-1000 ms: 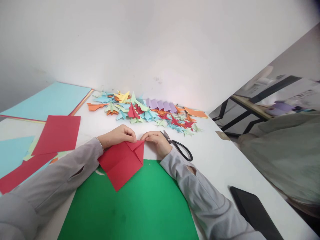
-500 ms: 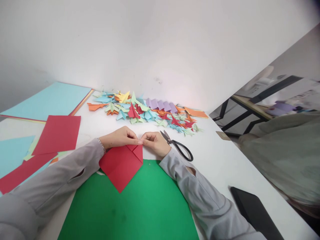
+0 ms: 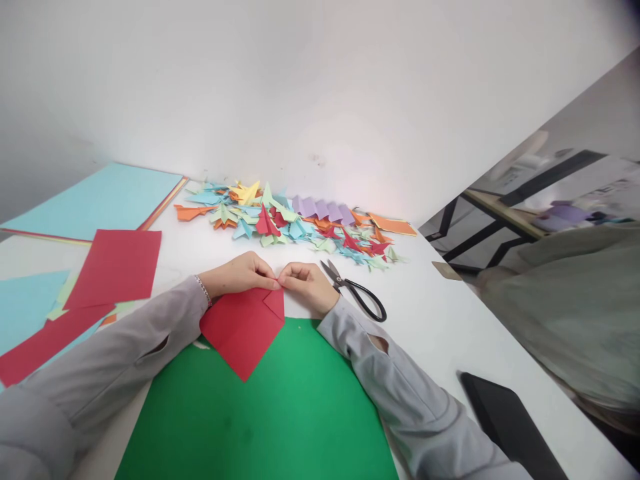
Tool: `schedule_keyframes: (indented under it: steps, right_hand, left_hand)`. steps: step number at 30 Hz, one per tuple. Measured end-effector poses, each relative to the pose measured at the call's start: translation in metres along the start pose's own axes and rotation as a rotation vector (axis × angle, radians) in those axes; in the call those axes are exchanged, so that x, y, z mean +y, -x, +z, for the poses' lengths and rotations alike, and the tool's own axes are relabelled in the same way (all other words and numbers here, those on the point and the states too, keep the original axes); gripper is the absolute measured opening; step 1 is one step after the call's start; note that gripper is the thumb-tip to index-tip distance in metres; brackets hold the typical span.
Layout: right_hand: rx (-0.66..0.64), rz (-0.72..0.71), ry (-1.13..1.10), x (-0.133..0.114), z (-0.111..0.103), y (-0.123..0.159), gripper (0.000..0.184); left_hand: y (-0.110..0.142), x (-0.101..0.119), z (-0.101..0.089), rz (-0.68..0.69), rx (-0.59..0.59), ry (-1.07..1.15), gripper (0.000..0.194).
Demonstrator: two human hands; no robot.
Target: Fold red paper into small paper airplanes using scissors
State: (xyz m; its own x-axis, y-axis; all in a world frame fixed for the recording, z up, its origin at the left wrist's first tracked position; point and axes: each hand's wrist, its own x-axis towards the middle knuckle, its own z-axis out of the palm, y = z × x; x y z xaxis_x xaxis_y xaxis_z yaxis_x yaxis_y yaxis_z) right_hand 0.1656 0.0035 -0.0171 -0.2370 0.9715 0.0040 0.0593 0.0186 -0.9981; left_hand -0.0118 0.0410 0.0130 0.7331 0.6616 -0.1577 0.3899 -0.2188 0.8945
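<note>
A partly folded red paper [image 3: 243, 327] lies on the white table [image 3: 430, 313], its lower point over a large green sheet [image 3: 260, 413]. My left hand [image 3: 240, 273] pinches the paper's top edge from the left. My right hand [image 3: 307, 287] pinches the same top corner from the right, where a small flap is folded down. The fingertips of both hands meet at that corner. Both arms wear grey sleeves.
Black scissors [image 3: 357, 298] lie just right of my right hand. A heap of folded coloured paper shapes [image 3: 295, 223] sits by the wall. Red [image 3: 117, 263] and light blue sheets [image 3: 100, 200] lie at left. A black tablet [image 3: 505, 420] rests at right.
My hands have drawn together at the paper's top corner. The folded flap has grown narrower, and the red paper has turned slightly, its lower point shifting right.
</note>
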Motion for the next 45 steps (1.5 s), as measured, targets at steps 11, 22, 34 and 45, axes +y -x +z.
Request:
schedule_keyframes:
  steps: [11, 22, 34, 45]
  right_hand:
    - [-0.017, 0.051, -0.007, -0.003, -0.003, 0.0, 0.012]
    - [-0.063, 0.007, 0.008, 0.003, -0.002, 0.0, 0.025]
    - [-0.076, -0.01, 0.017, 0.004, -0.004, -0.001, 0.031]
    - [-0.043, 0.003, 0.022, 0.003, -0.002, -0.001, 0.027]
  left_hand:
    - [0.0, 0.002, -0.002, -0.019, -0.047, 0.094, 0.026]
    - [-0.001, 0.001, -0.002, -0.03, -0.035, 0.064, 0.025]
    - [0.003, 0.01, 0.0, -0.03, -0.015, 0.015, 0.025]
    - [0.001, 0.007, 0.001, -0.004, -0.062, -0.027, 0.023]
